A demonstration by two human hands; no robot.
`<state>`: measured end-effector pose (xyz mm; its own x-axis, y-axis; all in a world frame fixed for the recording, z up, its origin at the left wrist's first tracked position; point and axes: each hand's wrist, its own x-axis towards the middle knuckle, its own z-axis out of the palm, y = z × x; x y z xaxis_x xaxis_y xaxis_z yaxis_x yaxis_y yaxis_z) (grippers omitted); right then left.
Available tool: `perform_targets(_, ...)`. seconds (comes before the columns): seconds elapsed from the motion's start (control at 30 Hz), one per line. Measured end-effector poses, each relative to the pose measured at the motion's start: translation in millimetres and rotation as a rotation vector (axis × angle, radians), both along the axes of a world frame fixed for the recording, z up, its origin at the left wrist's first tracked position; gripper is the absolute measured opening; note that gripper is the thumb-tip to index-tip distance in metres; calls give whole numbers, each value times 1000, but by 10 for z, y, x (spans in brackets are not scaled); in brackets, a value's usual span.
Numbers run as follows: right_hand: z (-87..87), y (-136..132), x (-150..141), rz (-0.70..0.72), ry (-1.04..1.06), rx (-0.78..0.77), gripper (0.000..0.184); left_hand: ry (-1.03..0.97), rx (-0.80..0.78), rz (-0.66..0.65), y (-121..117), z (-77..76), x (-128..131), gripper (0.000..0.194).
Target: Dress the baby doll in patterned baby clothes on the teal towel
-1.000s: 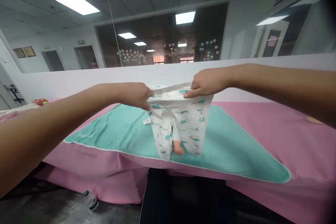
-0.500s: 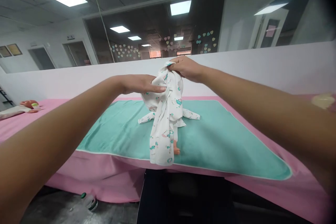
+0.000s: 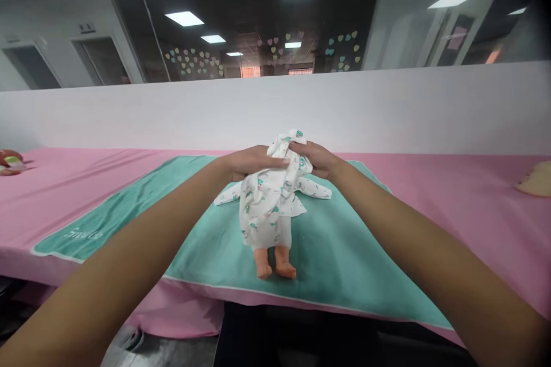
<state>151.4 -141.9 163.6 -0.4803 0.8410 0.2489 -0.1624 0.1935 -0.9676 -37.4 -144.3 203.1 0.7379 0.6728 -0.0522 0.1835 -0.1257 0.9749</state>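
Note:
A baby doll (image 3: 284, 261) lies on the green towel (image 3: 344, 264), its bare feet toward me. White printed sleeves (image 3: 315, 188) stick out at both its sides. Over its body I hold a loose white baby garment (image 3: 264, 206) with green and pink prints, bunched at the top. My left hand (image 3: 253, 160) is closed on the cloth from the left, thumb across the front. On the right, my right hand (image 3: 316, 157) grips the upper part of the same garment. The cloth and hands hide the doll's head and chest.
Under the towel is a pink-covered table (image 3: 456, 200), with a low white wall (image 3: 172, 120) behind it. Part of another doll (image 3: 11, 161) shows at the far left. A pale beige object (image 3: 536, 179) lies at the right edge. A bottle (image 3: 130, 338) is on the floor.
Both hands have come down with the garment. Its hanging lower part has drawn up from the near towel edge, so both doll feet now show. The camera view has tilted down.

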Motion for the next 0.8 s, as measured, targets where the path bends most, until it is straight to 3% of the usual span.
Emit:
perform_targets(0.1, -71, -33, -31, 5, 75, -21, 39, -143, 30, 49, 74, -22, 37, 37)
perform_targets(0.2, -58, -118, -45, 65, -114, -43, 39, -255, 58, 149, 140, -49, 46, 38)
perform_targets(0.27, -24, -140, 4, 57, -208, -11, 36, -149, 46, 84, 135, -55, -8, 40)
perform_targets(0.33, -7, -134, 76, 13, -140, 34, 33, 18, 13, -46, 102, -48, -93, 43)
perform_targets(0.4, -28, -136, 111, 19, -18, 31, 33, 63, 6, -102, 77, -34, -158, 46)
perform_targets(0.5, -74, -215, 24, 104, 49, -11, 37, -219, 65, 19, 88, -36, -144, 39)
perform_targets(0.57, -52, -303, -84, 180, -45, -13, 40, -384, 72, 98, 105, -70, -85, 34)
perform_targets(0.63, 22, -376, -159, 218, -160, 5, 41, -412, 35, 124, 98, -128, -47, 34)
perform_targets(0.7, 104, -415, -173, 161, -118, 35, 41, -375, -7, 93, 58, -188, -63, 40)
perform_targets(0.8, 125, -452, -147, -7, 123, 19, 37, -238, -61, -100, -35, -223, -147, 51)
